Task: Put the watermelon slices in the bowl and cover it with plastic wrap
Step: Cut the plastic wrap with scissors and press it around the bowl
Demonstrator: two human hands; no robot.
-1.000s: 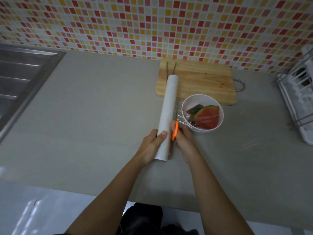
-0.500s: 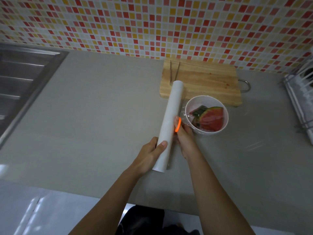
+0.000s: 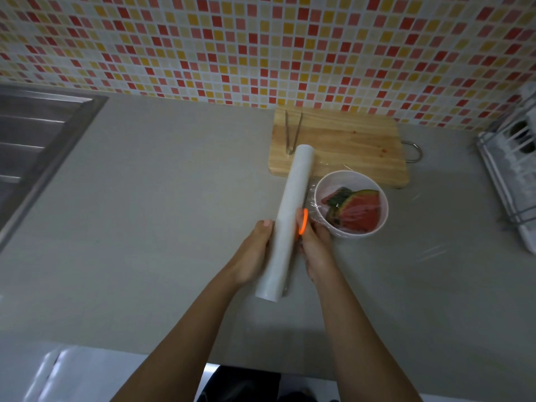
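With my left hand gripping the plastic wrap roll and right hand pinching the orange cutter, I'd slide slowly, film taut over the bowl.

Left of the left hand the grey desk lies bare and open as far as the sink. Between the two hands the white roll blocks passage, its far end reaching over the cutting board and the tongs. Just beyond the right hand the bowl stands touching it. Farther right, open desk runs to the dish rack.
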